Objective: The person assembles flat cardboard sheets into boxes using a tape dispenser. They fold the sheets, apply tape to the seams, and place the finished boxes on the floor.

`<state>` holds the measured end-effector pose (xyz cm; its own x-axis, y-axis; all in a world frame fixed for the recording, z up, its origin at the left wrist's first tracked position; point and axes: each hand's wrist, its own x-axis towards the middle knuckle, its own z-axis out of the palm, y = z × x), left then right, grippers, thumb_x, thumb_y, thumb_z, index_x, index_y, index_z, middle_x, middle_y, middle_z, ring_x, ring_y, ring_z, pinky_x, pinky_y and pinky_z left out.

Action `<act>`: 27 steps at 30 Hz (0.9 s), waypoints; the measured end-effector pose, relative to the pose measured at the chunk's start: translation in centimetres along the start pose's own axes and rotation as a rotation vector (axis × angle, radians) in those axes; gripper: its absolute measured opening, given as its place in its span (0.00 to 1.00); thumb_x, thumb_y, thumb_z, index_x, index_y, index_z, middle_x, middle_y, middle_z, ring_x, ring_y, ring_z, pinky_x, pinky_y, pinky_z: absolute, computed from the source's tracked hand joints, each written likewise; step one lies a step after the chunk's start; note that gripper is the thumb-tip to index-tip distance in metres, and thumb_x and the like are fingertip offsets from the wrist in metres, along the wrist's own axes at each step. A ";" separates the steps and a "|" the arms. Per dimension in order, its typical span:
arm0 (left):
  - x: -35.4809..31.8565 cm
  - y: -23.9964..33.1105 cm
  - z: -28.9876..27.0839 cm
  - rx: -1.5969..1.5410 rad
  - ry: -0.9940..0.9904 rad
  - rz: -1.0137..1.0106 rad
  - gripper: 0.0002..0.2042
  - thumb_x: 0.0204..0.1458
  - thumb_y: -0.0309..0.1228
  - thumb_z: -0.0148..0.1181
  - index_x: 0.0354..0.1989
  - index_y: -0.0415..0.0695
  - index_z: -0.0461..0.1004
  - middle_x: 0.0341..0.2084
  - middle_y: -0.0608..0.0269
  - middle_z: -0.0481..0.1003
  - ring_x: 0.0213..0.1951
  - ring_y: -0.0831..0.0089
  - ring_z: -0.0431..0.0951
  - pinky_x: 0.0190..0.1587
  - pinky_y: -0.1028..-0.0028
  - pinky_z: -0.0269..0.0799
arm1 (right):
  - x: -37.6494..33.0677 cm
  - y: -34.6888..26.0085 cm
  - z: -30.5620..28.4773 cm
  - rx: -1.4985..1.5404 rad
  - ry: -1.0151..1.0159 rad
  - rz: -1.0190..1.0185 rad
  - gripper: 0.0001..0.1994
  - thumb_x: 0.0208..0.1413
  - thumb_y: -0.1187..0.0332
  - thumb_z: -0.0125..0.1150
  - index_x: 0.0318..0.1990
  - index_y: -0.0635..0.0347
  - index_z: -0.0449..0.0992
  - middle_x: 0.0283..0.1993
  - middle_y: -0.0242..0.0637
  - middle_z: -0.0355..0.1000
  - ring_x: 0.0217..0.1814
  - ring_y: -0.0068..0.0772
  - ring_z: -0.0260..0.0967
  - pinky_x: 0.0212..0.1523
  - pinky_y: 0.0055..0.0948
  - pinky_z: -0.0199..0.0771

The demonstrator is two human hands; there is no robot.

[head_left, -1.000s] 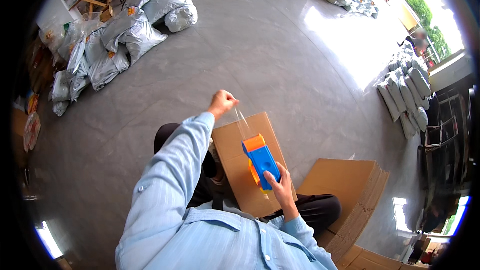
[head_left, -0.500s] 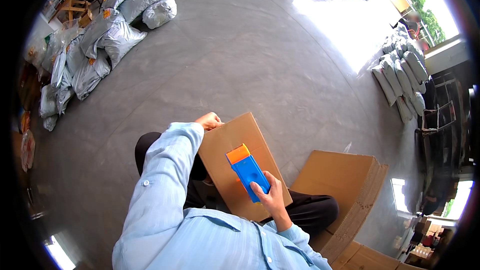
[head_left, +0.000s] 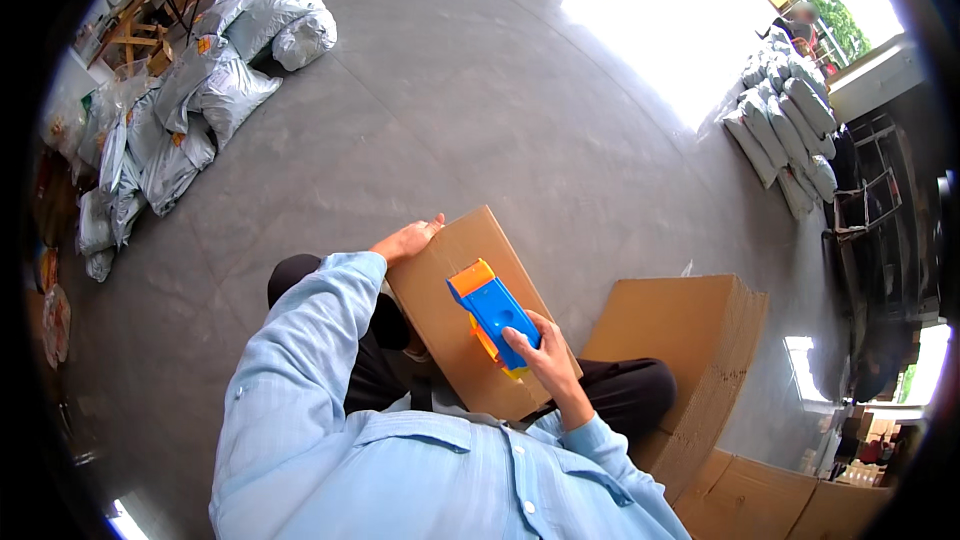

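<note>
A closed brown cardboard box (head_left: 432, 312) rests tilted across my lap. At its far left corner, my left hand (head_left: 404, 242) grips the edge; the thumb points outward and the other fingers are partly hidden. My right hand (head_left: 541, 348) is wrapped round a blue and orange tape dispenser (head_left: 497, 312), thumb on its blue side. The dispenser lies over the middle of the box's upper face, its orange end pointing away from me. Whether it touches the cardboard, I cannot tell.
Flattened cardboard boxes (head_left: 655, 325) are stacked by my right knee, with more cardboard (head_left: 745, 490) behind. Filled grey sacks (head_left: 235, 90) lie piled at the far left, and others (head_left: 785, 125) at the far right. A person (head_left: 803, 28) is near the bright doorway.
My left hand has gone from curled fingers at the box corner to a grip on the edge with the thumb extended. The dispenser has tilted slightly, showing more of its orange side.
</note>
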<state>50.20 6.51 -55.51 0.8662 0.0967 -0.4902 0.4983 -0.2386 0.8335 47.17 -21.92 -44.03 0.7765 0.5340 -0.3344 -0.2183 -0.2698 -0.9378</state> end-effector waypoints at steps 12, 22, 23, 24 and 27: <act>-1.1 1.3 0.0 0.449 0.154 0.177 0.32 0.53 0.62 0.38 0.35 0.45 0.78 0.31 0.53 0.77 0.37 0.53 0.76 0.42 0.61 0.70 | -13.5 6.3 -5.4 -0.256 0.112 0.099 0.19 0.44 0.56 0.65 0.29 0.69 0.74 0.22 0.38 0.71 0.22 0.21 0.66 0.25 0.22 0.67; -0.8 1.6 0.2 1.022 0.386 0.166 0.33 0.58 0.51 0.37 0.67 0.49 0.36 0.67 0.59 0.28 0.68 0.55 0.26 0.64 0.47 0.24 | -5.7 5.9 -1.6 -0.379 0.249 -0.274 0.19 0.45 0.56 0.64 0.24 0.68 0.73 0.17 0.44 0.68 0.18 0.29 0.68 0.21 0.26 0.65; -0.7 1.7 -0.2 1.009 0.344 0.130 0.33 0.59 0.51 0.36 0.68 0.50 0.35 0.67 0.60 0.25 0.67 0.56 0.22 0.64 0.46 0.21 | -3.7 5.3 -1.0 -0.400 0.246 -0.307 0.19 0.45 0.56 0.63 0.24 0.67 0.73 0.17 0.44 0.68 0.17 0.32 0.67 0.20 0.28 0.63; -0.7 1.9 -0.4 1.002 0.312 0.105 0.33 0.59 0.51 0.36 0.68 0.49 0.35 0.67 0.60 0.25 0.67 0.56 0.22 0.64 0.47 0.21 | -1.8 4.6 -0.2 -0.396 0.272 -0.309 0.19 0.45 0.56 0.63 0.23 0.67 0.73 0.16 0.43 0.67 0.16 0.32 0.67 0.20 0.29 0.62; -0.2 3.0 -1.2 0.987 0.248 0.062 0.33 0.58 0.51 0.35 0.68 0.50 0.34 0.68 0.60 0.26 0.68 0.57 0.22 0.64 0.49 0.21 | 3.6 3.5 0.8 -0.293 0.218 -0.243 0.20 0.46 0.55 0.62 0.22 0.68 0.72 0.14 0.41 0.66 0.17 0.29 0.67 0.20 0.28 0.64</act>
<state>51.58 6.96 -52.55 0.9285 0.2280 -0.2931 0.2972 -0.9295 0.2184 48.77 -20.30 -48.61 0.8983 0.4365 -0.0507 0.1383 -0.3904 -0.9102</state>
